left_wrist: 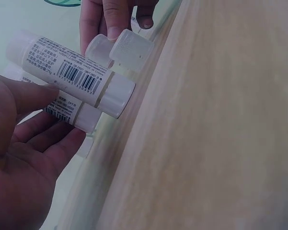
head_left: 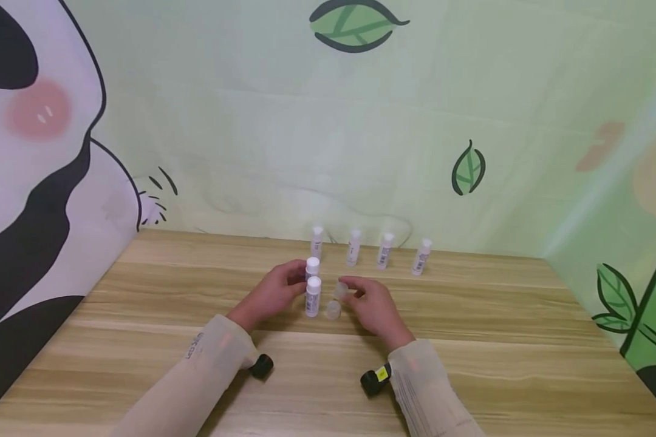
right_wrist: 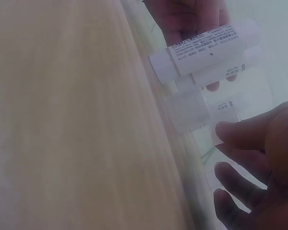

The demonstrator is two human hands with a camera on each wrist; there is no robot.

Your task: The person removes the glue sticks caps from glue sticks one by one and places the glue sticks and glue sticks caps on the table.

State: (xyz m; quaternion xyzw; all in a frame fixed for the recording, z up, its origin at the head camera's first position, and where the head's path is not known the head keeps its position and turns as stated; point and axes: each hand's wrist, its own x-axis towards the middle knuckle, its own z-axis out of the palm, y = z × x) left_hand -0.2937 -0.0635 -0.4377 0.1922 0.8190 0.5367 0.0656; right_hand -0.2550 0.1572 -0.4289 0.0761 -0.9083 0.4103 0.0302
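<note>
Two white glue sticks stand upright one behind the other, a front glue stick [head_left: 313,298] and a rear glue stick [head_left: 313,264], both with printed labels. My left hand [head_left: 276,290] holds the rear one between thumb and fingers; the front one stands just before it. To their right are two translucent caps, a front cap [head_left: 333,311] and a rear cap [head_left: 341,290]. With thumb and index finger, my right hand [head_left: 373,303] pinches the rear cap, its other fingers loosely bent in the right wrist view. The front cap sits on the table close by.
Several more white glue sticks [head_left: 385,251] stand in a spaced row toward the back of the wooden table [head_left: 470,364]. Behind the table's far edge hangs a pale green printed backdrop [head_left: 240,121]. Black wrist cameras [head_left: 375,380] stick out from both sleeves.
</note>
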